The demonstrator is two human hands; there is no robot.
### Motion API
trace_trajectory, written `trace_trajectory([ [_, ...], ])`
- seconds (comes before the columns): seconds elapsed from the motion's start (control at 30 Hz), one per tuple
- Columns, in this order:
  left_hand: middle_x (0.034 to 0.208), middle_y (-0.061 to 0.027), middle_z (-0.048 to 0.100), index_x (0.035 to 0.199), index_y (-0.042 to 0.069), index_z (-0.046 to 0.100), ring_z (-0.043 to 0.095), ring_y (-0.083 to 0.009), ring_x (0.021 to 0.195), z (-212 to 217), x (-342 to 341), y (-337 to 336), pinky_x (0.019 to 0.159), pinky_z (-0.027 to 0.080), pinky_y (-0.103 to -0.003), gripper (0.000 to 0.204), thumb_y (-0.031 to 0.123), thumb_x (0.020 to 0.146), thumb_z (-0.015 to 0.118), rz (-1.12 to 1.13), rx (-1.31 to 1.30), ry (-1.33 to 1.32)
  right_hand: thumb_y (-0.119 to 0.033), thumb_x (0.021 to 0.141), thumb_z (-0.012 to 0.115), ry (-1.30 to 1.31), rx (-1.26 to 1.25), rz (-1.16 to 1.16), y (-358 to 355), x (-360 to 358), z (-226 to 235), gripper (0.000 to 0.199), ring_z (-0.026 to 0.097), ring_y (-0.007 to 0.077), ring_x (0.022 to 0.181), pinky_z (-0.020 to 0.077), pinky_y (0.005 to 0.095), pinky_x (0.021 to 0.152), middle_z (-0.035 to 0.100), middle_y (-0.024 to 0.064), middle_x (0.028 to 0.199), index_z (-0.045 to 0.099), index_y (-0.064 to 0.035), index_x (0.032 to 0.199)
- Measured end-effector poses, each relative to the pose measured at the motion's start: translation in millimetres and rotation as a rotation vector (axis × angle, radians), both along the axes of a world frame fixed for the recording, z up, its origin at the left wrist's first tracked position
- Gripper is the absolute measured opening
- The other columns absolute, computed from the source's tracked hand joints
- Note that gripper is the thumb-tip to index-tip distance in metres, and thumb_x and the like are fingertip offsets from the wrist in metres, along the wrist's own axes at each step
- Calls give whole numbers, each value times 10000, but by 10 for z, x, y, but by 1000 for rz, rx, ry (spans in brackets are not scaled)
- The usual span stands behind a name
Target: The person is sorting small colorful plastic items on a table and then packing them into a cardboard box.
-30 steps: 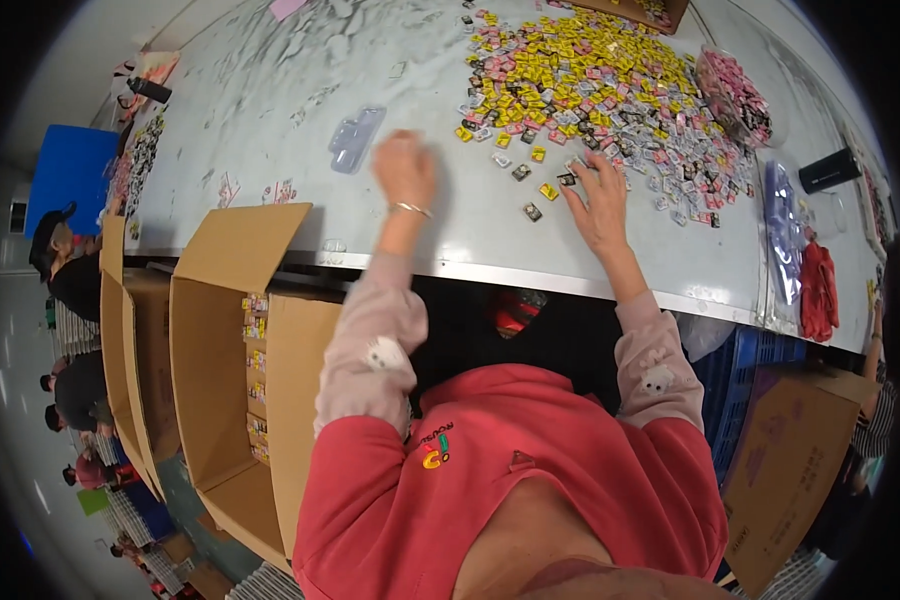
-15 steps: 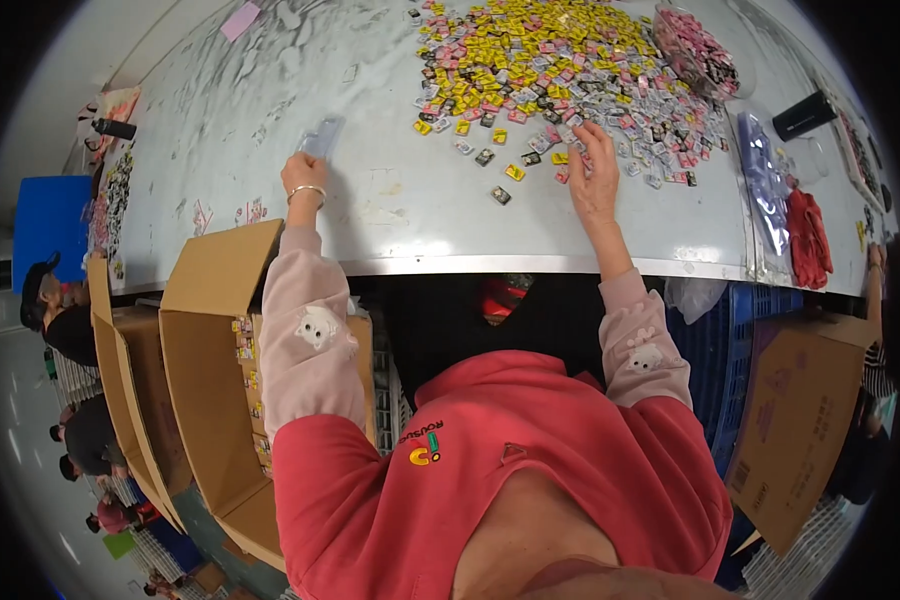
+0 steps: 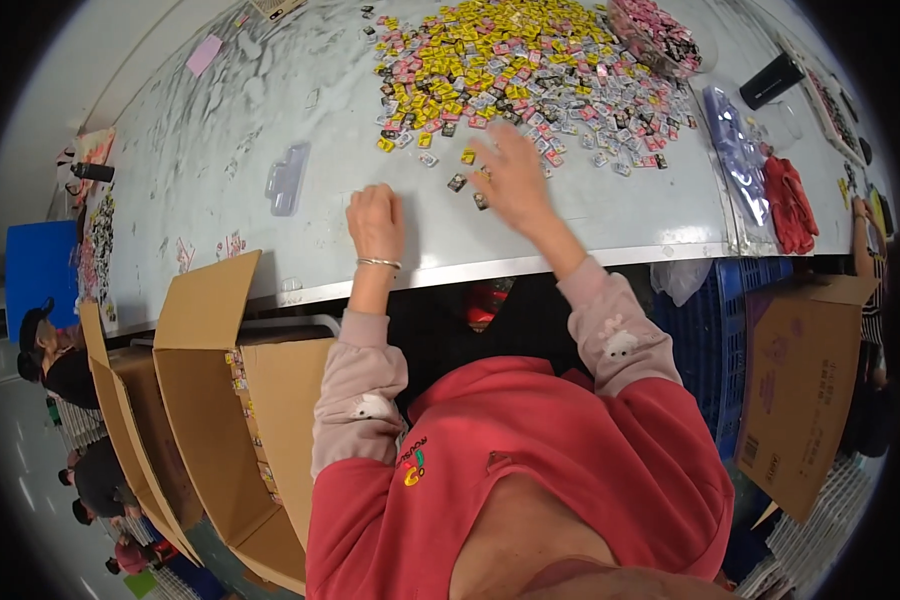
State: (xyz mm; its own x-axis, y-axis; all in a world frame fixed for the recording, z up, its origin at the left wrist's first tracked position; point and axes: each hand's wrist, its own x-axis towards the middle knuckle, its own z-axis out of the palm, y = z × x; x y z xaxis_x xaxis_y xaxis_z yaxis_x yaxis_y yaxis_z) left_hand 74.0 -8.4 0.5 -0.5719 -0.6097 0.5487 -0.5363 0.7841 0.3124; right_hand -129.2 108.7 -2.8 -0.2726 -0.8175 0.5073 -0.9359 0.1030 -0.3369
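My left hand (image 3: 375, 222) is over the table near its front edge, its fingers curled closed. Whatever they may hold is hidden. To its left, a clear plastic blister tray (image 3: 286, 182) lies flat, apart from the hand. My right hand (image 3: 515, 178) is over the near edge of a large heap of small flat pieces (image 3: 510, 60) in yellow, pink, black and white. Motion blurs its fingertips, but the fingers look spread, and I see nothing held in them. A few loose black pieces (image 3: 457, 182) lie close to its thumb.
A clear tub (image 3: 660, 40) of pink and black pieces stands beside the heap. To the right are blue-tinted clear plastic (image 3: 735, 150), a red cloth item (image 3: 790, 205) and a black cup (image 3: 772, 80). Open cardboard boxes (image 3: 200, 400) stand below the table's front edge at left; people work farther off.
My left hand has let go of the clear tray and moved right and nearer. My right hand has moved left along the near side of the heap. The whole view has shifted slightly.
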Motion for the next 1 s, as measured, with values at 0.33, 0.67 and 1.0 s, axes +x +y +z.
trace_trajectory([
  [0.33, 1022, -135, 548, 1016, 88, 605, 498, -330, 931, 180, -234, 450, 763, 387, -438, 303, 199, 737, 646, -21, 68, -18, -288, 809, 635, 46, 78, -267, 378, -458, -233, 501, 374, 367, 1243, 293, 506, 995, 444, 199, 1286, 518, -67, 1243],
  [0.67, 1436, -180, 311, 1363, 105, 396, 293, -416, 1297, -178, -741, 801, 1032, 215, -572, 564, 293, 857, 557, -275, 219, -210, -152, 820, 602, -134, 12, -81, 454, -207, -148, 399, 363, 374, 1267, 251, 517, 1041, 455, 175, 1296, 534, -64, 1204],
  [1.0, 1467, -178, 260, 1405, 123, 341, 225, -387, 1350, -143, -671, 951, 1066, 182, -545, 555, 256, 888, 492, -166, 153, -348, -169, 765, 669, -1, 52, -278, 712, -497, -152, 418, 395, 367, 1237, 327, 486, 986, 473, 176, 1283, 561, -66, 1155],
])
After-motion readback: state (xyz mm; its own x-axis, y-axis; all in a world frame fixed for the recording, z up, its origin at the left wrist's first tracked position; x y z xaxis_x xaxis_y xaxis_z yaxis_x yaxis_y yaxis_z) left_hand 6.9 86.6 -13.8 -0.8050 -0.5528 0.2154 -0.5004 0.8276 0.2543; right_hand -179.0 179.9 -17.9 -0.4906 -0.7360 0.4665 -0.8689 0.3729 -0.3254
